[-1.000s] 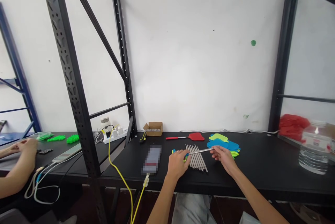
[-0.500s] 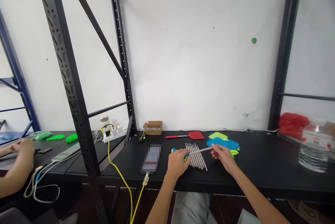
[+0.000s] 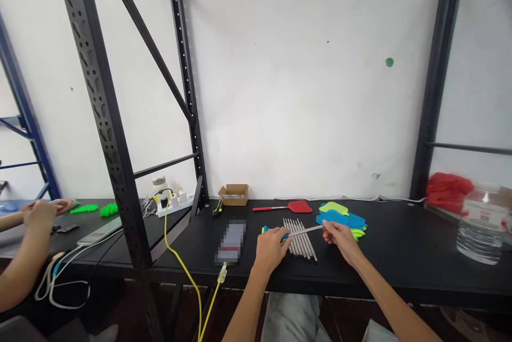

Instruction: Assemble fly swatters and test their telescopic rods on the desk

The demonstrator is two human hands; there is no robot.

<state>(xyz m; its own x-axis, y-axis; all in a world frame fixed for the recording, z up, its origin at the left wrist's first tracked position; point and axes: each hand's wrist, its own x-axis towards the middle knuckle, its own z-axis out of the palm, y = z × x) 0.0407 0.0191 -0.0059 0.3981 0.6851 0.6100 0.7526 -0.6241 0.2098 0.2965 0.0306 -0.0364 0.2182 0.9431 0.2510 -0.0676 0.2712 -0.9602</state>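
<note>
- A slim metal rod [image 3: 306,231] is held just above the tabletop [image 3: 392,272], slanting slightly upward toward the right hand [image 3: 341,238], across the upper side of a row of similar rods.
- The right hand's grip pinches the rod's far end between thumb and fingers.
- The left hand [image 3: 271,248] has its grip closed around a blue piece [image 3: 285,236] that meets the rod's other end; the fingers hide most of this piece. More small blue and yellow-green bits show around that hand, largely covered.
- The row of metal rods [image 3: 303,248] lies on the tabletop between the two hands, side by side.
- Just beyond the right hand is a pile of flat blue paddles [image 3: 334,217], with a yellow-green paddle [image 3: 335,207] on top and others at its lower edge.
- Behind the row lies a red swatter [image 3: 300,206], its handle pointing left.
- To the left of the left hand is a phone [image 3: 231,243], its screen pixelated, with a yellow cable [image 3: 214,298] at its near end.
- Farther back stand an open cardboard box [image 3: 235,196] and, beside it, a black-and-yellow cutter [image 3: 217,208].
- A large clear bottle [image 3: 481,232] stands well to the right, near a red bag [image 3: 448,191].
- At far left, beyond the black rack post [image 3: 106,118], a co-worker's hands [image 3: 42,210] are near green pieces [image 3: 109,210].
</note>
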